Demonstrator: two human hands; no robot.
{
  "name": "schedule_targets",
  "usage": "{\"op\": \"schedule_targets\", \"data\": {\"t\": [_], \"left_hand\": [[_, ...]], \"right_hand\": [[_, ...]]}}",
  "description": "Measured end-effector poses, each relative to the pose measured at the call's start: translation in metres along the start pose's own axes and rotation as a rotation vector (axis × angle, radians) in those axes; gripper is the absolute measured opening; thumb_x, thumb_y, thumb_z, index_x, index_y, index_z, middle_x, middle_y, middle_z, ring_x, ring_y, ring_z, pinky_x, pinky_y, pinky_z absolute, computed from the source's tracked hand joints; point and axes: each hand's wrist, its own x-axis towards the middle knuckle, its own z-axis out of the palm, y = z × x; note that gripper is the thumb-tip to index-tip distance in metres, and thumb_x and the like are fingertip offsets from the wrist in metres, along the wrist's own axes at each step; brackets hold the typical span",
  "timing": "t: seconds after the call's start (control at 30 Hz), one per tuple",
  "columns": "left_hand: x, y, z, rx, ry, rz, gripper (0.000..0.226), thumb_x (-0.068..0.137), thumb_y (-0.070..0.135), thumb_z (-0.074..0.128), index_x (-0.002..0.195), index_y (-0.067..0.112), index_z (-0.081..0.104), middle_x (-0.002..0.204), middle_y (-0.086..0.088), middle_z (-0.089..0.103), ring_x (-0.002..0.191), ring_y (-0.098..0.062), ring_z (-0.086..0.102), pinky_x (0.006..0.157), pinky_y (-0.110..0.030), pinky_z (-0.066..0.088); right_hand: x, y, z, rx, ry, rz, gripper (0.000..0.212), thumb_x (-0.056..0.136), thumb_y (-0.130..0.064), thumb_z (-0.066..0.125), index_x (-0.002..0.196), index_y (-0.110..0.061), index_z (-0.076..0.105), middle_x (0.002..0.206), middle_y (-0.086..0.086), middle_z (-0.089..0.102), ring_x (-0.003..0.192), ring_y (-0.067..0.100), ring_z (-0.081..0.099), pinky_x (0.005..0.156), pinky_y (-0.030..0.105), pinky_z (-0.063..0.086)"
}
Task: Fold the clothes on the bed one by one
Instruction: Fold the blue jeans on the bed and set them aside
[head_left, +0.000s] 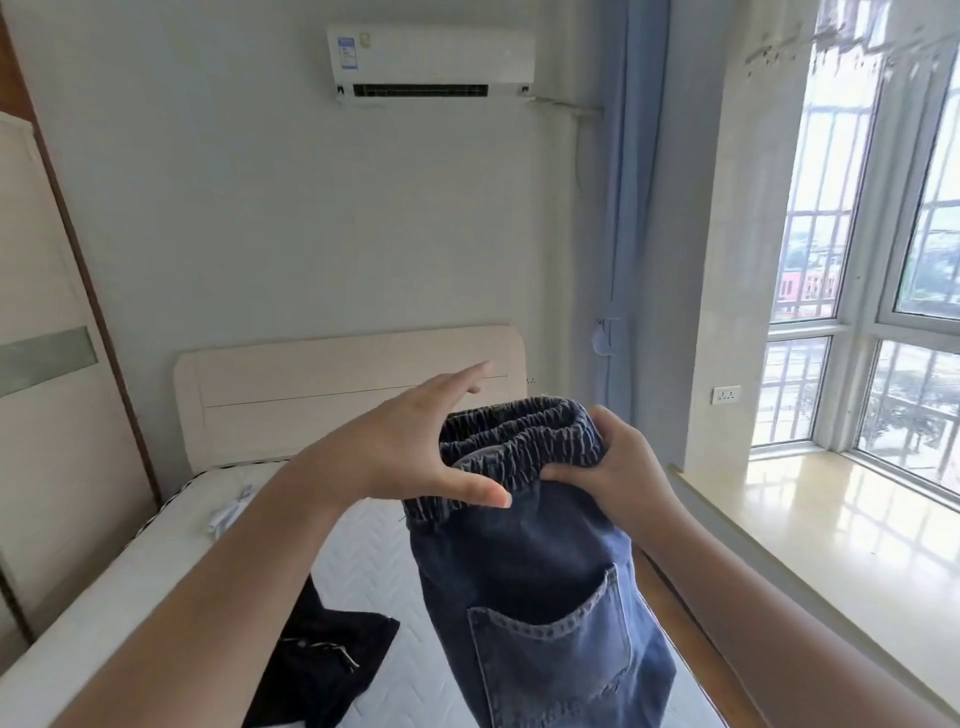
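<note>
Blue jeans held up over the bed, one hand gripping the waistband, the other spread against it.

The bed (363, 535), a bare white mattress, runs from the headboard (348, 384) toward the camera, its right edge close beside the window ledge (831, 525); open mattress lies left of the raised jeans (524, 597), which hang in the air above the bed's right half. A black garment (332, 660) lies flat on the near mattress, and a small white item (231, 509) sits near the far left edge. The right hand (623, 467) clamps the elastic waistband, thumb pressing its front. The left hand (405, 447) has fingers (467, 376) spread apart and straight, thumb lying across the waistband's near edge.
</note>
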Motion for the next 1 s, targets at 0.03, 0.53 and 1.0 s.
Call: {"op": "schedule_targets", "data": {"t": [0.03, 0.53, 1.0], "left_hand": [[0.010, 0.009, 0.000, 0.086, -0.108, -0.037, 0.132, 0.047, 0.084, 0.072, 0.148, 0.052, -0.007, 0.158, 0.027, 0.016, 0.143, 0.001, 0.020, 0.110, -0.027, 0.024], [0.057, 0.029, 0.071, 0.009, -0.080, -0.115, 0.033, 0.060, 0.039, 0.081, 0.083, 0.035, 0.057, 0.078, 0.015, 0.066, 0.070, 0.006, 0.060, 0.059, -0.020, 0.044], [0.023, 0.019, 0.114, -0.023, -0.069, -0.200, 0.040, 0.062, 0.034, 0.084, 0.094, 0.040, 0.062, 0.082, 0.018, 0.068, 0.080, 0.002, 0.062, 0.063, -0.020, 0.043]], "right_hand": [[0.000, 0.000, 0.000, 0.003, -0.011, -0.021, 0.048, 0.056, -0.041, 0.091, 0.088, -0.025, 0.059, 0.083, -0.018, 0.070, 0.074, 0.000, 0.065, 0.065, 0.011, 0.048], [-0.040, 0.062, -0.031, 0.358, -0.276, 0.148, 0.035, 0.083, -0.036, 0.073, 0.116, -0.038, 0.062, 0.112, -0.008, 0.071, 0.106, 0.009, 0.066, 0.088, 0.025, 0.054], [-0.201, 0.237, 0.003, 0.284, -0.093, 1.354, 0.094, 0.071, -0.092, 0.030, 0.137, -0.027, 0.049, 0.142, 0.003, 0.052, 0.125, 0.032, 0.053, 0.108, 0.053, 0.039]]}}
